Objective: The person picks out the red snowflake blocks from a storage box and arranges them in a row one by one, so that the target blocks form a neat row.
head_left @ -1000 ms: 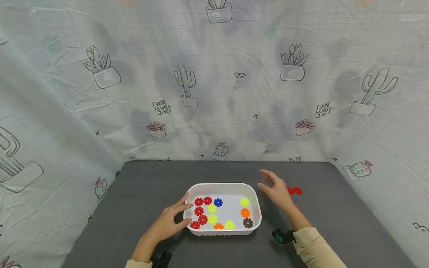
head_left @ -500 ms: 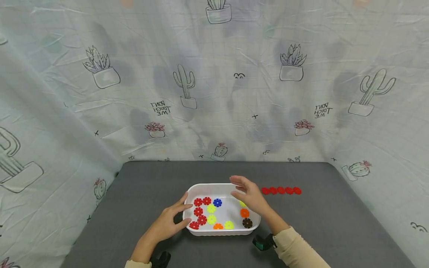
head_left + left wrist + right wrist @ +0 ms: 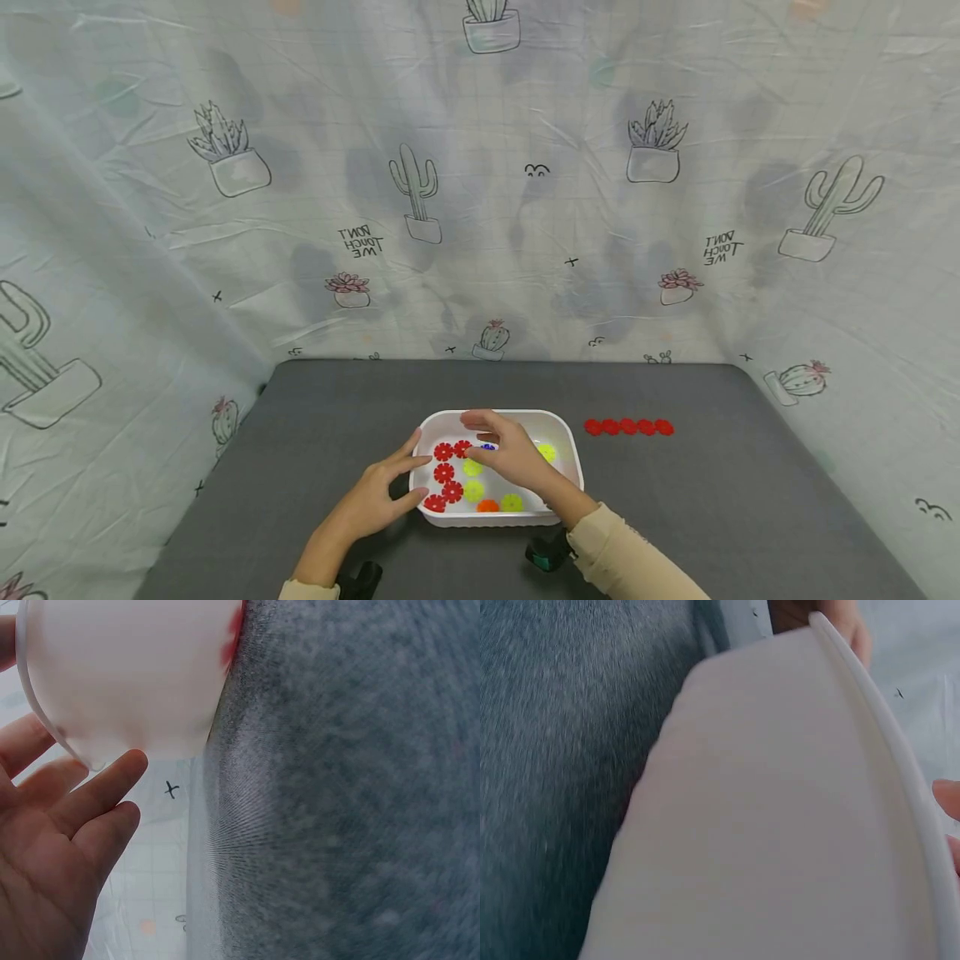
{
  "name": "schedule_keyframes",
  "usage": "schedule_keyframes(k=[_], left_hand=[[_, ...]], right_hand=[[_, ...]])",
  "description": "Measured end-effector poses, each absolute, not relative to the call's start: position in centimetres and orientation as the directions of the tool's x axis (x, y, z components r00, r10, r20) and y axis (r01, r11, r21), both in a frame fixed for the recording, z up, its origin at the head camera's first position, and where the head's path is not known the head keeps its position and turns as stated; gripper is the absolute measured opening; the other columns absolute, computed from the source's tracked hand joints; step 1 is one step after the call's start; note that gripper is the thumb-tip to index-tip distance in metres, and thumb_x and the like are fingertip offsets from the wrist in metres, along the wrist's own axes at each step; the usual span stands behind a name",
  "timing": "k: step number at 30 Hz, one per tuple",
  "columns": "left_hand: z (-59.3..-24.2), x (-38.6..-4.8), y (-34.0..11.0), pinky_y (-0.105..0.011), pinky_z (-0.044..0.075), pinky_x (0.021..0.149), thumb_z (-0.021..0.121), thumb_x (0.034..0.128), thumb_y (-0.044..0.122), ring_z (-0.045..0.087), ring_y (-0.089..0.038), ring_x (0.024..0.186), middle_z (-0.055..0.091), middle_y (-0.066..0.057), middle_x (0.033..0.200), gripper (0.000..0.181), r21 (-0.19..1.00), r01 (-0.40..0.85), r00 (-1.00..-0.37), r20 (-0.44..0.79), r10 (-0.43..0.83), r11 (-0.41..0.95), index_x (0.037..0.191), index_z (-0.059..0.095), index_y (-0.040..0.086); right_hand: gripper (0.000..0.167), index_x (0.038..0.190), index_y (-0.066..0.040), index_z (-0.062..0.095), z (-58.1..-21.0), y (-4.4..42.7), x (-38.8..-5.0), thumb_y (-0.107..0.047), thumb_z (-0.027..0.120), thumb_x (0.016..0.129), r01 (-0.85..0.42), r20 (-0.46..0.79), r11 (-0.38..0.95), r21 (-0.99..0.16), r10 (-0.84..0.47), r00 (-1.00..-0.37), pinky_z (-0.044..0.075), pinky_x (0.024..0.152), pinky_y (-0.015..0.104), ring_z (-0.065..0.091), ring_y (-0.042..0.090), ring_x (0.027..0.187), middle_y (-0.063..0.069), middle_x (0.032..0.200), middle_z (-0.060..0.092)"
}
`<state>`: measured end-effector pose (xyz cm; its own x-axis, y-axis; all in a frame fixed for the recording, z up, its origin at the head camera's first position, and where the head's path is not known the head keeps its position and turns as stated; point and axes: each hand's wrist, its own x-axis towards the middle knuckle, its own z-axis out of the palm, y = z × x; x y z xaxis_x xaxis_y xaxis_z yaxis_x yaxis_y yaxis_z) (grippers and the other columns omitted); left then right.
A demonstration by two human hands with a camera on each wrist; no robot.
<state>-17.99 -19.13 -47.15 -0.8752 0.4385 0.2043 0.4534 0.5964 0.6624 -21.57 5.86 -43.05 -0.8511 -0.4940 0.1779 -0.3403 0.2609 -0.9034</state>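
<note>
Loose notched discs lie in a white tray (image 3: 491, 520): five red discs (image 3: 444, 472) up the left side, a few yellow discs (image 3: 473, 491) beside them and along the near and right sides, an orange disc (image 3: 487, 506) by the near wall, and a blue disc (image 3: 487, 447) partly hidden. Above them the right hand (image 3: 513, 457) hovers inside the tray's outline, thumb and fingers apart with a gap between, its tips close to the blue disc and a red one. The left hand (image 3: 372, 500) rests on the tray's left rim, fingers spread, some over the edge and some outside. To the tray's right, a straight row of five red discs (image 3: 628, 427) lies on the dark grey bench (image 3: 720, 500). Behind hangs a pale curtain (image 3: 495, 208) printed with potted cacti.
</note>
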Motion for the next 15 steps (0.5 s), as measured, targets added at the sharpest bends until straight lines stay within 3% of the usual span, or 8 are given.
schedule_keyframes(k=[7, 15], left_hand=[[-47.3, -18.0, -19.1, -0.057, 0.041, 0.099, 0.067, 0.0870, 0.028, 0.042, -0.031, 0.133, 0.033, -0.011, 0.153, 0.045, 0.658, 0.460, -0.872, 0.210, 0.442, 0.596, 0.128, 0.061, 0.009], [-47.2, -18.1, -19.2, -0.057, 0.040, 0.100, 0.068, 0.0860, 0.026, 0.040, -0.031, 0.134, 0.031, -0.010, 0.153, 0.047, 0.682, 0.449, -0.875, 0.204, 0.439, 0.577, 0.128, 0.060, 0.008]], right_hand=[[0.043, 0.126, 0.000, 0.055, -44.6, 4.3, -22.3, -0.009, 0.067, 0.086, -0.334, 0.057, 0.373, -0.866, -0.590, -0.805, 0.045, 0.099, 0.046, 0.057, 0.029, 0.117, 0.013, 0.126, 0.061], [0.030, 0.113, -0.003, 0.063, -46.4, 3.7, -22.6, -0.006, 0.068, 0.083, -0.263, -0.061, 0.425, -0.866, -0.612, -0.789, 0.051, 0.092, 0.029, 0.062, 0.023, 0.105, 0.009, 0.113, 0.066]])
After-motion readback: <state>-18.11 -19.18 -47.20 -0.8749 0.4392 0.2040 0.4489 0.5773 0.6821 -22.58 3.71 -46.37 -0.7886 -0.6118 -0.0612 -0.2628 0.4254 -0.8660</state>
